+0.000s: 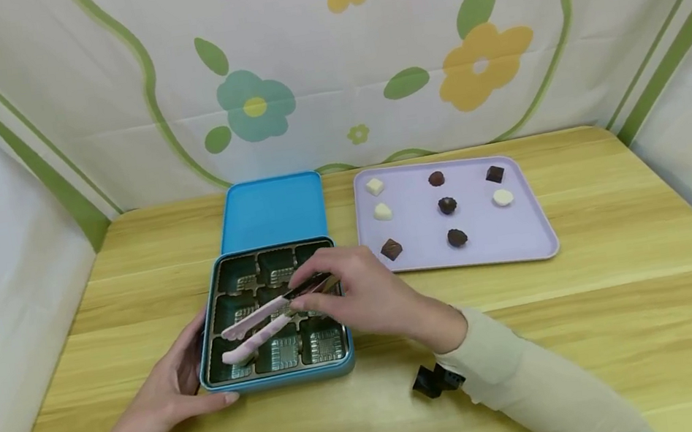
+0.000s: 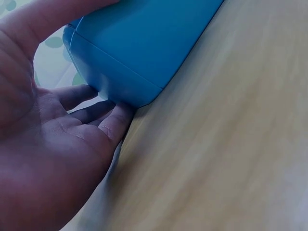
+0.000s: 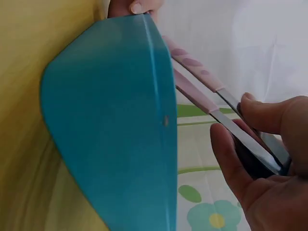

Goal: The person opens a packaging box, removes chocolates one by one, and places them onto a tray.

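Note:
A blue tin box (image 1: pixel 276 383) stands on the table with a dark compartmented insert (image 1: pixel 283 352) inside. My left hand (image 1: pixel 159 407) grips its front-left corner, thumb along the front wall and fingers at the left side. In the left wrist view, those fingertips press the tin's lower wall. My right hand (image 1: pixel 363 291) pinches metal tongs (image 3: pixel 250 137) near their joined end, thumb on one arm and fingers on the other. The tongs' pink tips (image 1: pixel 257 338) are spread apart over the front-left compartment. Under the nearer tip a small piece shows, mostly hidden.
A blue lid (image 1: pixel 274 211) lies behind the tin. To the right, a lilac tray (image 1: pixel 489 244) holds several chocolates, among them a white heart-shaped chocolate (image 1: pixel 382 211) and a dark square chocolate (image 1: pixel 495 174). A flowered curtain (image 1: pixel 325 64) hangs at the table's back edge.

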The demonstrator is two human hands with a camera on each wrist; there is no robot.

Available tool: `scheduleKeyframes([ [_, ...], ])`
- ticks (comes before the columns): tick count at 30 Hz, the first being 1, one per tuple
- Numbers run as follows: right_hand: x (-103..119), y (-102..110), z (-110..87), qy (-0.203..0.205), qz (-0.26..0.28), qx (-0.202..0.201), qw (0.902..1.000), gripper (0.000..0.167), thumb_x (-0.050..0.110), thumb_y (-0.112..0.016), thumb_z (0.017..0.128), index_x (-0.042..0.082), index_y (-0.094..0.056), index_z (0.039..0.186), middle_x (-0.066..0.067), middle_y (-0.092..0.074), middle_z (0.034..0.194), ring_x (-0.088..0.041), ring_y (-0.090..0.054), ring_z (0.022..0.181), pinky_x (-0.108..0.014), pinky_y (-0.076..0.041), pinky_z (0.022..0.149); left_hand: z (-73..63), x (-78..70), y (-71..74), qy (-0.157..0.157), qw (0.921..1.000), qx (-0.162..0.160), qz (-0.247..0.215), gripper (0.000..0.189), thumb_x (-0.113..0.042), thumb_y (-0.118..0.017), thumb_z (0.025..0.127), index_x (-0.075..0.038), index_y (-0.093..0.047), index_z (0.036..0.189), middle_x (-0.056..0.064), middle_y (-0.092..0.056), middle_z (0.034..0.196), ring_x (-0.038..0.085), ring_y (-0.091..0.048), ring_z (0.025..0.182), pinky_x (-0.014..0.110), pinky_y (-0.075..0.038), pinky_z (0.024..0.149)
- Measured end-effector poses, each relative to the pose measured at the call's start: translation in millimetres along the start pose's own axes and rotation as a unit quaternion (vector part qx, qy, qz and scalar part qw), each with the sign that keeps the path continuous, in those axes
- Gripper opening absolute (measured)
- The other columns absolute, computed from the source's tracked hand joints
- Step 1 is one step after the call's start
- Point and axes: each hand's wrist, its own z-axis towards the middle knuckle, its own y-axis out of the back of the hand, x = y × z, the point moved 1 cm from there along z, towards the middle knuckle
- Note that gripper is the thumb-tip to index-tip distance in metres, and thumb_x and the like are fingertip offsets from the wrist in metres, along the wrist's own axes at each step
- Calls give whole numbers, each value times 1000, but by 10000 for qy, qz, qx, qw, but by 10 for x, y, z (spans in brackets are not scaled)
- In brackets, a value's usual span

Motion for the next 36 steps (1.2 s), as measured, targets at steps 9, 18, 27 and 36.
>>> scheduleKeyframes([
  [9,347,-79,224,334,-1143,916,9886,20,20,-76,102,8,-77,118,-4,-76,114,-11,-65,92,-17,-52,79,-14,-38,-9,51,10000,32,-36,122,11,-84,81,-19,-13,175,23,-15,177,-8,-44,146,11,-45,111],
  [18,558,-273,416,777,-2785,1901,9382,12,22,-69,107,13,-77,108,3,-72,102,-8,-66,92,-16,-53,80,-19,-18,-57,222,9997,90,46,119,6,-83,85,-25,-12,175,18,-22,175,0,-53,140,17,-52,106],
  [27,148,-121,280,-283,-248,1015,9941,11,16,-78,100,9,-80,109,-4,-81,105,-8,-71,82,-18,-55,74,0,-33,-55,95,9999,-8,38,122,10,-86,80,-21,-15,175,24,-14,178,-7,-44,145,8,-42,110],
  [36,-23,-88,203,-896,401,731,9925,12,17,-81,98,14,-81,110,0,-78,102,-6,-51,55,-20,-44,58,-9,-47,-44,310,9993,-91,197,123,5,-87,81,-23,-14,175,22,-15,178,-12,-42,143,9,-43,109],
])
